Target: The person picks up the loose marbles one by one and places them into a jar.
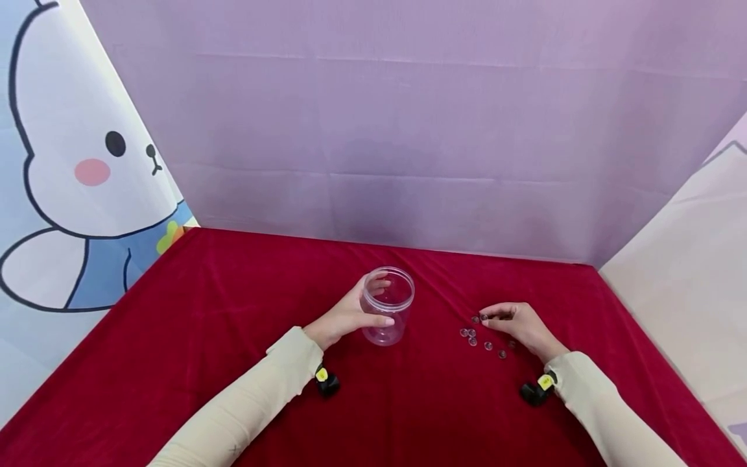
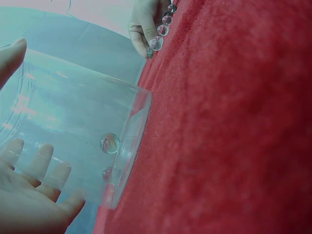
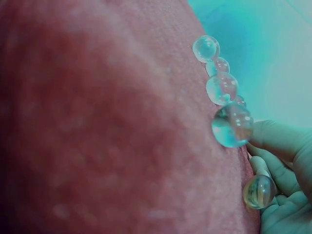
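My left hand point(image 1: 345, 316) grips a clear plastic jar point(image 1: 385, 331), thumb across the near side and fingers round the far side. The jar stands upright with its round mouth uncovered. Low inside it, the left wrist view shows a clear glass marble point(image 2: 109, 143), with a fainter round shape below that may be its reflection. To the right, my right hand point(image 1: 525, 326) pinches a marble point(image 1: 484, 318) between thumb and fingertips, close over the cloth. Several more clear marbles point(image 1: 488, 346) lie loosely spread beside and in front of that hand; in the right wrist view they overlap in a row.
A red velvety cloth point(image 1: 233, 363) covers the table, with slight folds. A lilac fabric backdrop point(image 1: 373, 130) rises behind its far edge. Panels stand at both sides, the left one bearing a cartoon animal point(image 1: 87, 143). Each wrist carries a small black camera point(image 1: 329, 386).
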